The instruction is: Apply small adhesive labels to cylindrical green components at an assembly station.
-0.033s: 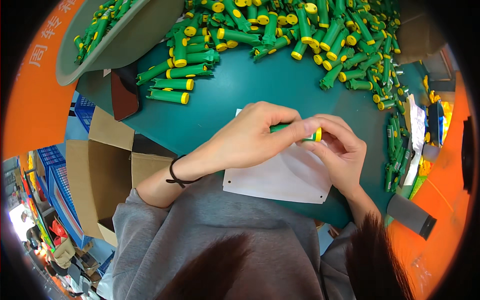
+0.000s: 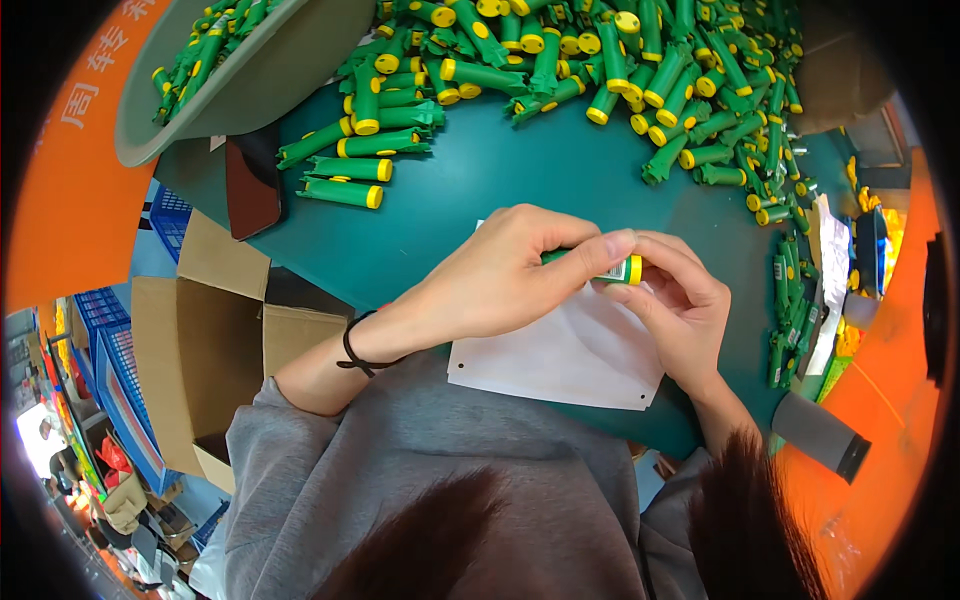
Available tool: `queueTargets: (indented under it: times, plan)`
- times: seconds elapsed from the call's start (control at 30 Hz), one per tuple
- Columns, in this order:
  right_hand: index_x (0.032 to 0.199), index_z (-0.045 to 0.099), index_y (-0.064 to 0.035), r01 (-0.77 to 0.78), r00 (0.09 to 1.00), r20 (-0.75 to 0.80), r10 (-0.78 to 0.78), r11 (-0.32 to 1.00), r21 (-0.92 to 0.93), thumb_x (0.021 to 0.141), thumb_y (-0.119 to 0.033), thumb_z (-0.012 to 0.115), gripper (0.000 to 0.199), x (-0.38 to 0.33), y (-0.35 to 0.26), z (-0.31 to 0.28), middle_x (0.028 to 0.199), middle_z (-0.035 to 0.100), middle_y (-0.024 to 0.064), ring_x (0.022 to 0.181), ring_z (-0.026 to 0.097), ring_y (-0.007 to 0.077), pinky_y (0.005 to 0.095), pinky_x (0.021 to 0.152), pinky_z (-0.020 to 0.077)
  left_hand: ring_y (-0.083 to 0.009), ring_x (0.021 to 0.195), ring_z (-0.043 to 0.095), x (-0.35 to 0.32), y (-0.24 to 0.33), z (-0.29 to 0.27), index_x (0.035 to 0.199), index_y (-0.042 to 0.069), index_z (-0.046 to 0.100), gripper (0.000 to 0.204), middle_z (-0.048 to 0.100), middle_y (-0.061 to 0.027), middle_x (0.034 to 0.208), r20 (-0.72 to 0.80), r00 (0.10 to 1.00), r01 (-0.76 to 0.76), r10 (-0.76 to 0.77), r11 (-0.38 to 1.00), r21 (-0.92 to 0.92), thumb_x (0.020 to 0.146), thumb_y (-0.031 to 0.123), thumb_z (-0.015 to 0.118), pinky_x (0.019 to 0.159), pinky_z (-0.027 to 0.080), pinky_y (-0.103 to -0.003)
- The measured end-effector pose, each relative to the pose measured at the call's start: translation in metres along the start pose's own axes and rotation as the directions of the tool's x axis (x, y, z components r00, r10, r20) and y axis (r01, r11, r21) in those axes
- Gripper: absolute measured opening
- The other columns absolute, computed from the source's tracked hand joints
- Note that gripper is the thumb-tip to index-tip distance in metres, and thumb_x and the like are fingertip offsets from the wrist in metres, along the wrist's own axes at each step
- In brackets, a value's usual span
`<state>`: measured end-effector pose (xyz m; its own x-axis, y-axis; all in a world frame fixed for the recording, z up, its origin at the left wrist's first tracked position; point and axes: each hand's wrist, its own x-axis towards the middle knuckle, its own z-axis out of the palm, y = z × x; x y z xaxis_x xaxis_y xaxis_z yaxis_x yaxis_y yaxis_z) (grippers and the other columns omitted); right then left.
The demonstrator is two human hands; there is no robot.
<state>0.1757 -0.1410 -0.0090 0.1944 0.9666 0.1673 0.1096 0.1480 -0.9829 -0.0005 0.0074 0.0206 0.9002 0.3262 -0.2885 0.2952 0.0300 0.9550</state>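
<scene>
Both hands meet over a white sheet (image 2: pixel 560 355) on the teal surface (image 2: pixel 470 190). Left hand (image 2: pixel 495 280) and right hand (image 2: pixel 675 305) fingers pinch one green tube (image 2: pixel 605 267), yellow cap rightward. Tube pile (image 2: pixel 620 60) lies far; grey bowl (image 2: pixel 270 70) far left.

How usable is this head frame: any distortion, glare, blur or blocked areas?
Head view: strong fisheye bending with a black rim at the corners; lighting even, no harsh glare on the teal table; both hands, left hand and right hand, and the green tube are sharp; dark hair blocks the lower edge.
</scene>
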Motion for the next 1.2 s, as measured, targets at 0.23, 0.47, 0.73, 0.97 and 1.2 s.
queueTargets:
  times: [0.23,0.47,0.73,0.97,1.2]
  plan:
    - [0.118,0.073,-0.0074,0.039,0.999,0.014,-0.039,0.786,-0.617,0.083,-0.006,0.078,0.035,0.017,0.0,0.015,0.12,0.063,0.0088,0.11,0.059,0.0252,0.0337,0.093,0.0483,-0.0159,0.09,0.068,-0.076,0.032,-0.143,0.105,0.002,0.073,0.017,0.075,-0.0075,0.104,-0.69,0.123,0.273,0.713,0.644,0.714,0.099,0.016,0.065,0.08,0.052,-0.031]
    - [0.107,0.076,-0.0071,0.094,0.995,0.038,-0.095,0.711,-0.697,0.08,-0.011,0.083,0.029,0.015,0.022,0.011,0.106,0.065,0.0063,0.102,0.058,0.0244,0.0351,0.088,0.0488,-0.0268,0.095,0.063,-0.02,-0.03,-0.032,0.099,0.007,0.076,0.025,0.069,-0.0057,0.097,-0.273,0.726,-0.25,0.632,0.611,0.751,0.081,0.023,0.082,0.081,0.053,-0.037]
    - [0.108,0.076,-0.0088,0.086,0.994,0.011,-0.11,0.711,-0.698,0.077,-0.012,0.085,0.032,0.014,0.025,0.014,0.104,0.065,0.0044,0.101,0.057,0.0242,0.0355,0.086,0.0484,-0.0226,0.09,0.063,-0.01,-0.057,-0.019,0.089,0.007,0.076,0.014,0.069,-0.0019,0.093,-0.27,0.7,-0.244,0.661,0.577,0.779,0.076,0.011,0.081,0.074,0.054,-0.035]
    - [0.119,0.071,-0.0084,0.193,0.964,0.026,-0.266,0.624,-0.757,0.085,0.009,0.067,0.039,0.043,0.012,-0.031,0.117,0.061,0.012,0.105,0.057,0.0267,0.036,0.091,0.0493,-0.0222,0.087,0.065,-0.008,-0.062,-0.015,0.091,0.005,0.069,0.017,0.068,-0.0053,0.098,-0.143,0.628,-0.301,0.765,0.407,0.862,0.077,0.004,0.08,0.069,0.054,-0.032]
    - [0.117,0.067,-0.0079,0.343,0.939,0.33,-0.098,0.163,-0.925,0.078,0.012,0.066,0.044,0.079,0.003,-0.071,0.124,0.059,0.0083,0.115,0.057,0.0329,0.0399,0.097,0.0483,-0.0233,0.092,0.064,-0.011,-0.055,-0.022,0.104,0.002,0.067,0.026,0.068,-0.0099,0.108,-0.383,0.612,-0.358,0.692,0.674,0.646,0.081,0.002,0.08,0.073,0.052,-0.032]
